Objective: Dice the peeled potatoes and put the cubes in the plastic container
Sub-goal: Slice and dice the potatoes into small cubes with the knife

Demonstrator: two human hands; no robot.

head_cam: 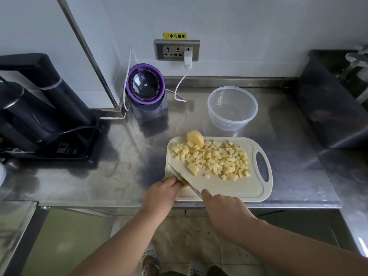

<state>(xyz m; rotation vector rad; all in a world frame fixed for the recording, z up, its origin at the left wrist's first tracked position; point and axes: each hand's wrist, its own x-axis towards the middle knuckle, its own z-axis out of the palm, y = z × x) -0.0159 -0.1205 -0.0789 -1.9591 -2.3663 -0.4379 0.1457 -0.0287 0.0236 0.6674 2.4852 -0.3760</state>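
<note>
R hand [225, 208] grips knife [192, 187]; L hand [163, 191] holds potato piece [185, 185] at board's [229, 188] lower-left corner. Cubes [215, 159] piled mid-frame (half potato [196, 138] behind); plastic container [232, 107] just above board.

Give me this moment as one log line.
step: dicing | left hand: holds potato piece | right hand: grips knife | cubes: piled on cutting board | plastic container: empty

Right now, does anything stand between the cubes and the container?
Nothing visible. Only bare counter separates the board from the container behind it. The potato half sits left of that path.
</note>
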